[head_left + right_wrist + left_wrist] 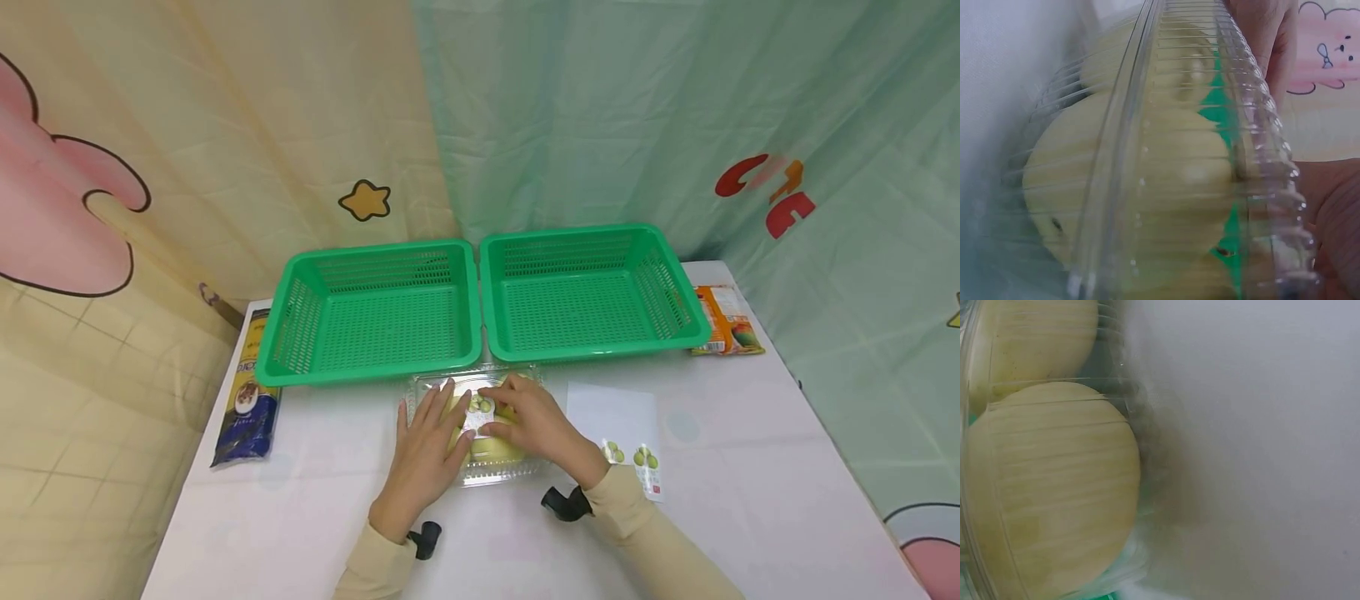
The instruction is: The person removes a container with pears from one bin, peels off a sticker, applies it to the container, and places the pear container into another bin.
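A clear plastic clamshell box (487,477) with several pale yellow-green round fruits (1054,487) inside lies in front of the green baskets. On its lid sits a white label (480,422) printed with green fruit. My left hand (423,458) rests on the lid's left part, fingers mostly straight, thumb and forefinger at the label's left edge. From the right, my right hand (536,421) touches the label's right edge, thumb and forefinger apart. The right wrist view shows the box's ridged side and fruits (1129,169) close up. In the left wrist view, no hand shows.
Two green baskets (367,377) (592,352) stand side by side at the back. A white label sheet (615,408) with printed fruit labels lies right of the box. A blue-and-yellow packet (247,408) is at the left, an orange packet (723,321) at the right.
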`<move>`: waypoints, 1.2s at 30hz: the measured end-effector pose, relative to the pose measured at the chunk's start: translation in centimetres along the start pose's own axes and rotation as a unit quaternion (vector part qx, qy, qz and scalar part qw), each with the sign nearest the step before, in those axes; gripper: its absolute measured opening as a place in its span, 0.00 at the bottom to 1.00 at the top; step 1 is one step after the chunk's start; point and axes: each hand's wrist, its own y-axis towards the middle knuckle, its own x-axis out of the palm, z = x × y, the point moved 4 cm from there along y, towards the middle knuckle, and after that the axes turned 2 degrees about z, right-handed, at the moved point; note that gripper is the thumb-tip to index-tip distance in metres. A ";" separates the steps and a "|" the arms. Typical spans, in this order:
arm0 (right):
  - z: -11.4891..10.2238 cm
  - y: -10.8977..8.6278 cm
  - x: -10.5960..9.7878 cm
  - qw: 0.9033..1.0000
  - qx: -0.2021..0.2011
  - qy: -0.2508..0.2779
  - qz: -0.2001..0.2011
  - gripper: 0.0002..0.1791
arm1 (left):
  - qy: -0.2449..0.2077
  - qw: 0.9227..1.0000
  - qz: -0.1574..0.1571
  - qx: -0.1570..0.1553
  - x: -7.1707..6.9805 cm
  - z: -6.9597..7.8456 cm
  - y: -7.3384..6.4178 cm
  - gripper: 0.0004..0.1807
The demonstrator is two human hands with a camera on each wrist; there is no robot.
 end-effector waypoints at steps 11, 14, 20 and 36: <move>0.1 -0.1 0.4 1.000 -0.001 -0.015 0.008 0.33 | 0.003 1.000 0.004 0.003 0.3 -0.4 0.0 0.28; 0.2 0.0 0.5 1.000 0.008 -0.012 0.004 0.33 | 0.003 1.000 0.008 0.004 0.4 -0.4 0.1 0.28; 0.4 0.2 0.6 0.999 0.032 0.004 0.007 0.32 | 0.015 1.000 0.015 0.009 0.7 -0.5 0.2 0.27; 0.2 0.0 0.6 0.999 0.039 0.010 0.013 0.33 | 0.022 0.999 0.028 0.006 0.9 -0.8 -0.1 0.27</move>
